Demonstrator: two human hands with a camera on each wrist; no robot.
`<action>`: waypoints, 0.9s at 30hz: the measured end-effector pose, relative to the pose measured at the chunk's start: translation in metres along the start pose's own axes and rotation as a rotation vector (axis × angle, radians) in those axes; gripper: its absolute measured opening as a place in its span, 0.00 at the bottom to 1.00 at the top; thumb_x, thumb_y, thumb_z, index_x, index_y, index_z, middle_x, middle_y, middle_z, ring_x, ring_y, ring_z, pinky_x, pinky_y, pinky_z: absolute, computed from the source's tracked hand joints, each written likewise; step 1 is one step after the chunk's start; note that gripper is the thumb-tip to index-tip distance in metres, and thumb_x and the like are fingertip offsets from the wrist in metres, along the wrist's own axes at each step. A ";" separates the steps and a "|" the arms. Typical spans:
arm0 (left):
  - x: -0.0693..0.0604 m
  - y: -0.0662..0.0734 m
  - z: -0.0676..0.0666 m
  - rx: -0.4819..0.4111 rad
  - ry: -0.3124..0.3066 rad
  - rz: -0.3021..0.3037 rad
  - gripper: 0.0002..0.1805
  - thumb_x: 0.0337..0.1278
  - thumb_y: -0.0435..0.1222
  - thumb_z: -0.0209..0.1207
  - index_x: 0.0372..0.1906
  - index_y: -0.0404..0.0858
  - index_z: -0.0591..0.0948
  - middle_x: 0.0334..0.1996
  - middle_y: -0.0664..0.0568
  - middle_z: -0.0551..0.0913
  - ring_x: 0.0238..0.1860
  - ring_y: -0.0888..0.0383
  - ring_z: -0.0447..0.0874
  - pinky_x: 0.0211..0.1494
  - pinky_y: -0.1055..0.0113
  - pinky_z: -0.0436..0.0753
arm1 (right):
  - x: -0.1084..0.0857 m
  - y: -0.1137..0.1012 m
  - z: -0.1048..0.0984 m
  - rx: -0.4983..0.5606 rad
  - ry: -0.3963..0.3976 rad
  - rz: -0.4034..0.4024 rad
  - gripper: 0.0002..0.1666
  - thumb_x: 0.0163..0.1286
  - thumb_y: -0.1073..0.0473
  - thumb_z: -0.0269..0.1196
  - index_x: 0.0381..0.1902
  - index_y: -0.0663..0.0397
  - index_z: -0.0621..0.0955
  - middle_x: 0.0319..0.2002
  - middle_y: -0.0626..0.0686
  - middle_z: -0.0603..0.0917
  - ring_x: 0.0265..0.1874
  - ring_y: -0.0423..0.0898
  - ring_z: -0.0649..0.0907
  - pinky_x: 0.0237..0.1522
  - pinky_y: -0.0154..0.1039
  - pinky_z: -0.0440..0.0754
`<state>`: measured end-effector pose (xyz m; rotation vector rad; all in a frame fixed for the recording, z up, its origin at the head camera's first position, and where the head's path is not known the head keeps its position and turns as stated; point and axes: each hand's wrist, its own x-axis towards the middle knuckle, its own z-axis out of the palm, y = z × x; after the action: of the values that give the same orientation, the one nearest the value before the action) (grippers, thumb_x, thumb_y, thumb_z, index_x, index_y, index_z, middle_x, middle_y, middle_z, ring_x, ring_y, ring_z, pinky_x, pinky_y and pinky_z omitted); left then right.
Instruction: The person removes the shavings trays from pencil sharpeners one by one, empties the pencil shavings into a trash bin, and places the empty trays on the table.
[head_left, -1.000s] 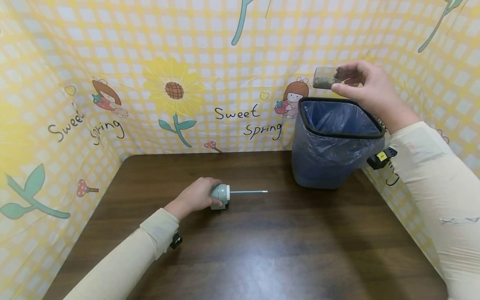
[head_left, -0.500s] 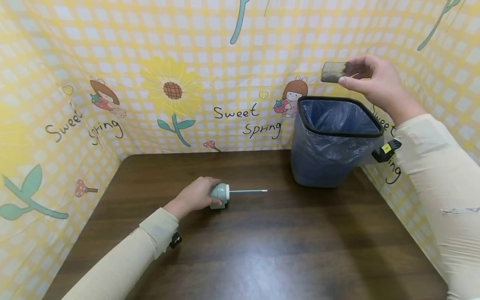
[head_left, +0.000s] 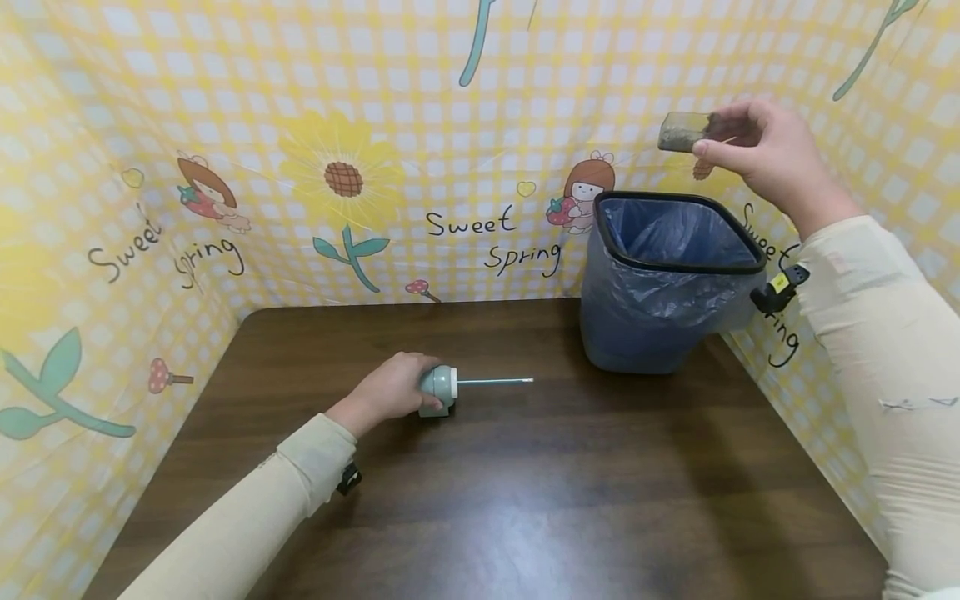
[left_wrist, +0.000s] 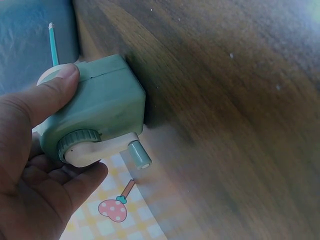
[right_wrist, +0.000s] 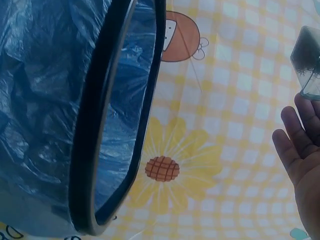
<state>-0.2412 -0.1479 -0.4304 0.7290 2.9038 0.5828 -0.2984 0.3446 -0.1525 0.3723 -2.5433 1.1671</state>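
Observation:
A green pencil sharpener (head_left: 442,385) with a hand crank (left_wrist: 139,154) rests on the table, gripped by my left hand (head_left: 393,387). A thin blue-green pencil (head_left: 495,382) sticks out of its white-ringed front, pointing right. In the left wrist view my left hand (left_wrist: 45,165) has its thumb across the sharpener body (left_wrist: 107,92). My right hand (head_left: 776,158) pinches a small clear box (head_left: 681,132) holding dark grey bits, raised above the bin's rim and tilted. At the right edge of the right wrist view, my right hand (right_wrist: 305,160) is partly cut off below the box (right_wrist: 309,57).
A blue-lined bin (head_left: 637,321) with a black rim (head_left: 682,268) stands at the table's back right, below my right hand. Yellow checked cloth (head_left: 450,150) surrounds the back and sides of the brown wooden table (head_left: 570,467).
My right hand has moved up and to the right with the clear box, away from just over the bin's rim. My left hand and the sharpener have stayed in place.

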 end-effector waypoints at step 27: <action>0.001 -0.002 0.001 0.005 0.012 0.003 0.38 0.47 0.45 0.79 0.64 0.36 0.80 0.54 0.46 0.86 0.47 0.54 0.84 0.50 0.56 0.85 | 0.007 0.008 -0.038 -0.209 0.044 0.059 0.36 0.69 0.42 0.68 0.70 0.49 0.75 0.42 0.26 0.75 0.42 0.27 0.74 0.42 0.27 0.68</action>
<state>-0.2429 -0.1481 -0.4321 0.7330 2.9165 0.5827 -0.3010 0.3780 -0.1319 0.2190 -2.6212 0.9060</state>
